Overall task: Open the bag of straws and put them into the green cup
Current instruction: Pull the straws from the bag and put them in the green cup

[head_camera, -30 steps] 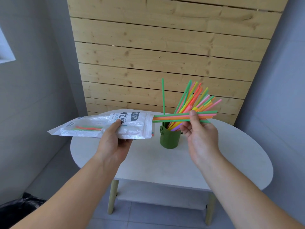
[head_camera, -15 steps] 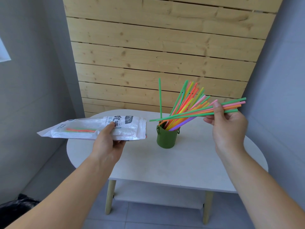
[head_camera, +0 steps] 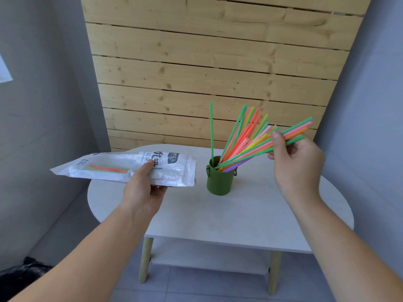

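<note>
Your right hand [head_camera: 297, 162] has swung the little bunch of straws [head_camera: 290, 133] out of the bag and over to the right, and now their lower tips are dipping into the green cup [head_camera: 220, 179], where a second ago they were still level beside the bag's mouth. Fingers and thumb are pinched tight on that bunch near its upper end, so the straws slant down and to the left toward the rim. The cup stands on the white table [head_camera: 218, 216], just right of the bag, already bristling with a fan of straws [head_camera: 242, 131] leaning right, plus one green straw [head_camera: 211, 129] standing nearly upright. Your left hand [head_camera: 141, 188] is closed on the underside of the plastic bag [head_camera: 122, 168], thumb on top, holding it flat in the air over the table's left edge with the open end facing the cup. Through the plastic you can make out a few straws left inside [head_camera: 109, 168], down at the far end. So this load looks about ready to let go, and I'd judge one more pull should nearly empty the bag.
</note>
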Motion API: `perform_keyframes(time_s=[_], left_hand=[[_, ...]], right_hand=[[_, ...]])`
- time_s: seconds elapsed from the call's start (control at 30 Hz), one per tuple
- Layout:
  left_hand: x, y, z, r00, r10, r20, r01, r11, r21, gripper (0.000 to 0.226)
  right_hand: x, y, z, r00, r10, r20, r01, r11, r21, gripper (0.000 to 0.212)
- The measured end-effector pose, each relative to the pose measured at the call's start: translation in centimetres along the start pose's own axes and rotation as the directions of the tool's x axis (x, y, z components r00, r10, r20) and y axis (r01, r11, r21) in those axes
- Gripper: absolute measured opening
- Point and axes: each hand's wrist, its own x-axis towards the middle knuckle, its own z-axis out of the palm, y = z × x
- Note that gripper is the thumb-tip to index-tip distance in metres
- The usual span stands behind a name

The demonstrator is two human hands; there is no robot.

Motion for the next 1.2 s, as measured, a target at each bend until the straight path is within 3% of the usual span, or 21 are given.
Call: perform_keyframes(time_s=[0.4, 0.8, 1.2], left_hand=[[0.2, -0.1, -0.1, 0.999, 0.007, 0.031, -0.007, 1.000, 0.022, 0.028], [0.1, 0.2, -0.2, 1.000, -0.007, 0.018, 0.007, 1.000, 0.019, 0.032], [0.0, 0.1, -0.1, 0.999, -0.019, 0.034, 0.018, 1.000, 0.014, 0.027]], right_hand=[[-2.1, 0.3, 2.6, 0.981, -0.078, 0.178, 0.095, 0.991, -0.093, 0.037], [-1.6, 1.5, 5.0, 0.985, 0.051, 0.163, -0.019, 0.981, -0.191, 0.044], [-1.4, 2.5, 4.8, 0.972, 0.153, 0.176, -0.126, 0.980, -0.157, 0.041]])
